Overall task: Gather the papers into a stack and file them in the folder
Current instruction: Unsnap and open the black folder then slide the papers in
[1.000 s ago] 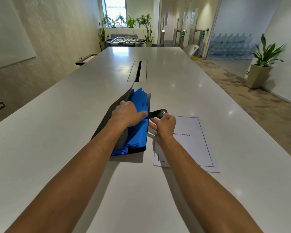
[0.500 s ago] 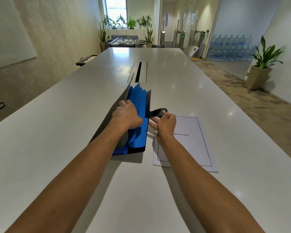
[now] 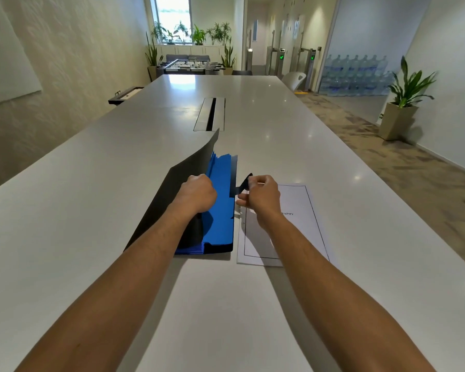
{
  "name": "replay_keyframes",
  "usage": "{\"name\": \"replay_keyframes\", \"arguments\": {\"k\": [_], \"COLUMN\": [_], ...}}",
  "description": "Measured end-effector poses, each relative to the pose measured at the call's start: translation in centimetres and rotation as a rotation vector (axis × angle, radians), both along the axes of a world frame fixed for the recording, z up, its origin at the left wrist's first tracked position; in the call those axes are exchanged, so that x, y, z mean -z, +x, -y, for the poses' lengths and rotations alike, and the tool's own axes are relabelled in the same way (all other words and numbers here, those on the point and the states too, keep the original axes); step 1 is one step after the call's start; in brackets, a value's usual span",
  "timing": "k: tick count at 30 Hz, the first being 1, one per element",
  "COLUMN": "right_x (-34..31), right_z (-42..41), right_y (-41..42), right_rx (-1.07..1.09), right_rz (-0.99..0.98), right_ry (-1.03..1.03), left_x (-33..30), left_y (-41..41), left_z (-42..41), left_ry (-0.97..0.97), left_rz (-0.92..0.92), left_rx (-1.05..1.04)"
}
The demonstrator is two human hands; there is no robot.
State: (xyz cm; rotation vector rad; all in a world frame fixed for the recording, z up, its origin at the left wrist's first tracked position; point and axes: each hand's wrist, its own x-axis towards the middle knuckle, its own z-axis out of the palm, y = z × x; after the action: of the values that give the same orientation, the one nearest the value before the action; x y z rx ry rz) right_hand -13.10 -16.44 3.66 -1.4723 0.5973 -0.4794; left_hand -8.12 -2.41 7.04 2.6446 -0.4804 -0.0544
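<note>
A black expanding folder (image 3: 172, 189) with blue inner dividers (image 3: 220, 210) lies open on the white table (image 3: 65, 237). My left hand (image 3: 198, 194) grips the raised black cover flap at its edge and holds it up and to the left. My right hand (image 3: 262, 196) pinches the folder's black closure strap (image 3: 243, 185) on the right side. A stack of white papers (image 3: 301, 210) with a thin black border and printed title lies flat right beside the folder, partly under my right forearm.
A long cable slot (image 3: 210, 114) is set into the table beyond the folder. A white chair (image 3: 294, 79) stands at the table's far right edge. A potted plant (image 3: 400, 103) sits on the floor to the right.
My left hand has lifted the black cover higher and further left, showing more blue dividers. My right hand has raised the strap and closed tighter on it.
</note>
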Motion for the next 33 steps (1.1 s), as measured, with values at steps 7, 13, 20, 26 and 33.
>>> {"name": "replay_keyframes", "arguments": {"k": [7,13,20,26,33], "right_x": [-0.1,2.3,3.7,2.6,1.6], "right_z": [5.1,10.5,12.5,11.6,12.7], "right_y": [-3.6,-7.9,-10.1,-9.6,-9.1], "right_rx": [0.064,0.255,0.131,0.097,0.084], "right_rz": [-0.091,-0.445,-0.692,-0.728,-0.688], "right_ry": [-0.442,-0.766,-0.859,-0.871,-0.629], "left_x": [2.3,3.5,4.3,4.7,4.6], "left_y": [-0.4,-0.6,-1.2,-1.4,-1.4], "left_z": [1.5,2.5,3.4,3.8,3.9], "left_ry": [0.035,0.200,0.347,0.418,0.449], "left_rz": [-0.050,-0.059,0.005,0.045,0.047], "left_rx": [-0.026,0.062,0.088,0.071,0.092]}}
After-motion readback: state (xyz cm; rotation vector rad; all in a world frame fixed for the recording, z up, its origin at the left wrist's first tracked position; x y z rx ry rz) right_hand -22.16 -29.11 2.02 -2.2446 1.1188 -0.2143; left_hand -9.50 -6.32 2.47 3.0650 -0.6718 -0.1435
